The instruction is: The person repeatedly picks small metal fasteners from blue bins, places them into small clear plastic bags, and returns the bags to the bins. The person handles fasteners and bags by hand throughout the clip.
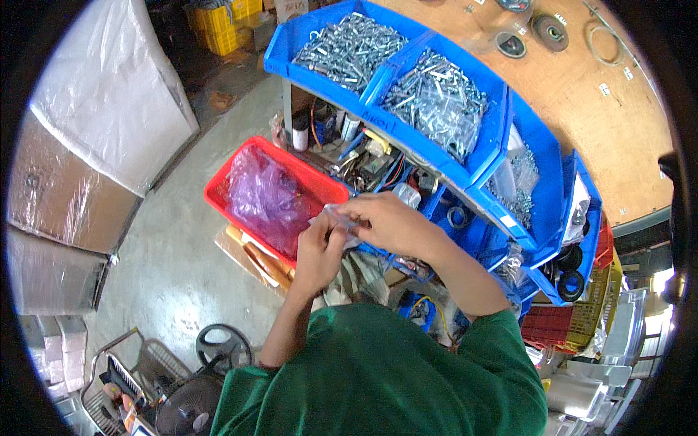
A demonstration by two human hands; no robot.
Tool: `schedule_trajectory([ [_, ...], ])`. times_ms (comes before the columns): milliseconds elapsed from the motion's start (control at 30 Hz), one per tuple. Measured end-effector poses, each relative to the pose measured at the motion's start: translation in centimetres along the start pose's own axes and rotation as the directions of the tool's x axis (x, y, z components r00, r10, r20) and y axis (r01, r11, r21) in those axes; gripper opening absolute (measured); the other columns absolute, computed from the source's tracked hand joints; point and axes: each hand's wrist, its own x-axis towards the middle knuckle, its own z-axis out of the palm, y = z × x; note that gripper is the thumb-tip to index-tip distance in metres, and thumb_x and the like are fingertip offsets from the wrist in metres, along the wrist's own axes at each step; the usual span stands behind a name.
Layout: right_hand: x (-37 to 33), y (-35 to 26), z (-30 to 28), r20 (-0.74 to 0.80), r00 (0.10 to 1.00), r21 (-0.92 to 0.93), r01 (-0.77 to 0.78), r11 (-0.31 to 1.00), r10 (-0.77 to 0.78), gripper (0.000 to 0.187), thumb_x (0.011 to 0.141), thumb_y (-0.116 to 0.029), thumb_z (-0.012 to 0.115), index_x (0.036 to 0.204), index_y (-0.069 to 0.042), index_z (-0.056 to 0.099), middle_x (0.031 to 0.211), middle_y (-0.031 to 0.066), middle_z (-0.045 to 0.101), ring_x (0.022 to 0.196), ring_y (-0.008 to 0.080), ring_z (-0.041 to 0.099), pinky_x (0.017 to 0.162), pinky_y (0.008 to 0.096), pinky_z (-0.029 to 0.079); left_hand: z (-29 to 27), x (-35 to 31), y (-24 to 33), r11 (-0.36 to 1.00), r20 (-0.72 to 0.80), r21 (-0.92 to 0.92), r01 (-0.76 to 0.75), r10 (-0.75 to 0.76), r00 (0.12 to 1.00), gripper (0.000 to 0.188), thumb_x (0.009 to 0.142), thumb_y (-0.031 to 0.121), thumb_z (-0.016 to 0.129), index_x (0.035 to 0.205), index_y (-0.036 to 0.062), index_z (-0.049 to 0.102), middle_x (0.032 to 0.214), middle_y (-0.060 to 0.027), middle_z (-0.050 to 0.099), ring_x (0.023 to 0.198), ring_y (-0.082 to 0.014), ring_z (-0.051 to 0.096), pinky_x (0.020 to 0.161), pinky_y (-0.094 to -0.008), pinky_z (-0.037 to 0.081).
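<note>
Green shirt (385,378), left hand (320,251) beside right hand (395,222)

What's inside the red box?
The red box holds a crumpled heap of thin, shiny, purplish plastic. The heap covers much of the bottom, so anything underneath can't be seen. The left hand also hides a bit of the box's right side.

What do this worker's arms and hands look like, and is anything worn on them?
They are human arms, with no cables or machine parts visible. The left hand and the right hand are bare, without gloves, and the forearms are uncovered. No watch or bracelet shows on either wrist. Plain green short sleeves cover the upper arms.
</note>
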Motion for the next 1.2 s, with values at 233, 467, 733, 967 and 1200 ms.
schedule_trajectory([
  [233,11.2,2.6,-6.5,-0.133,0.973,-0.041,-0.193,0.980,0.186,0.024,0.086,-0.026,0.072,0.100,-0.006,0.074,0.083,0.0126,0.073,0.071,0.0192,0.069,0.068,0.0341,0.054,-2.4,-0.7,-2.3,0.993,-0.111,-0.077,0.089,-0.097,0.989,0.012,0.094,0.005,0.051,0.084,0.0003,0.054,0.072,-0.0036,0.053,0.069,-0.0105,0.049,0.063,-0.0290,0.043],
  [467,26.8,15.3,-10.6,-0.132,0.841,-0.743,-0.434,0.509,0.524,0.029,0.087,-0.020,0.063,0.108,-0.004,0.074,0.115,0.0190,0.070,0.106,0.0360,0.069,0.087,0.0495,0.056,-3.6,-2.3,-4.3,0.950,-0.225,-0.254,0.182,-0.241,0.944,0.017,0.096,0.004,0.052,0.079,0.0017,0.052,0.074,0.0027,0.051,0.070,-0.0068,0.045,0.061,-0.0255,0.038],
  [733,29.3,21.4,-6.2,-0.217,0.762,-0.656,-0.577,0.487,0.611,0.033,0.079,-0.006,0.068,0.111,0.000,0.072,0.123,0.0226,0.067,0.111,0.0359,0.068,0.090,0.0485,0.056,-4.6,-3.6,-4.8,0.958,-0.293,-0.165,0.235,-0.275,0.916,0.020,0.095,0.008,0.055,0.077,0.0012,0.051,0.069,0.0006,0.052,0.068,-0.0078,0.046,0.060,-0.0273,0.039],
  [967,29.6,20.1,-11.6,-0.071,0.800,-0.742,-0.442,0.505,0.596,0.033,0.072,-0.006,0.071,0.104,0.003,0.073,0.118,0.0246,0.068,0.108,0.0366,0.068,0.089,0.0458,0.056,-5.1,-3.5,-6.2,0.980,-0.317,-0.065,0.186,-0.197,0.928,0.018,0.094,0.010,0.056,0.079,-0.0002,0.054,0.066,-0.0039,0.054,0.064,-0.0101,0.049,0.058,-0.0307,0.042],
  [1200,29.2,23.0,-17.8,-0.033,0.807,-0.141,-0.588,0.797,0.590,0.018,0.081,-0.013,0.063,0.076,0.003,0.069,0.070,0.0119,0.070,0.053,0.0211,0.064,0.048,0.0372,0.051,-4.6,-2.5,-5.8,0.972,-0.260,-0.063,0.225,-0.234,0.937,0.017,0.094,0.010,0.055,0.080,-0.0011,0.056,0.066,-0.0063,0.056,0.065,-0.0112,0.051,0.059,-0.0318,0.043],
])
